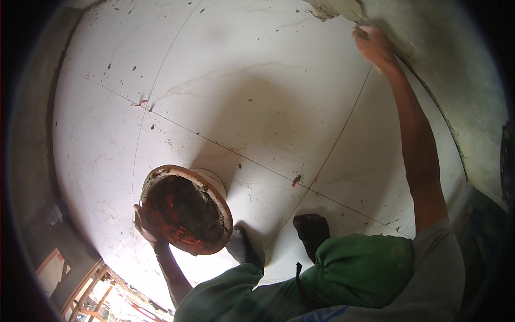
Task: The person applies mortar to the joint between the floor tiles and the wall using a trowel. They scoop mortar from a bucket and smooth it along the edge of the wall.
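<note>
a mortar-caked orange bowl (185, 209) is gripped at its rim by the left hand (144, 225), low over the white tiled floor (241, 80). the right hand (373, 45) is pressed to the grey wall (456, 80), fingers closed on a small, unclear tool. plaster appears patchy at the wall's base, much seemingly left.

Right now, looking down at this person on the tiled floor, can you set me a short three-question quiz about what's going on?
1. True or false: the left hand grips the rim of a round orange pan smeared with grey mortar.
2. Where is the right hand?
A. resting on the green trousers
B. stretched up to the rough grey wall where it meets the tiled floor
C. inside the pan
3. Fill in: small ___ spacers sit in the tile joints.

Key: 1 true; 2 B; 3 red. Whether the right hand holds a tool is hard to tell.
</note>
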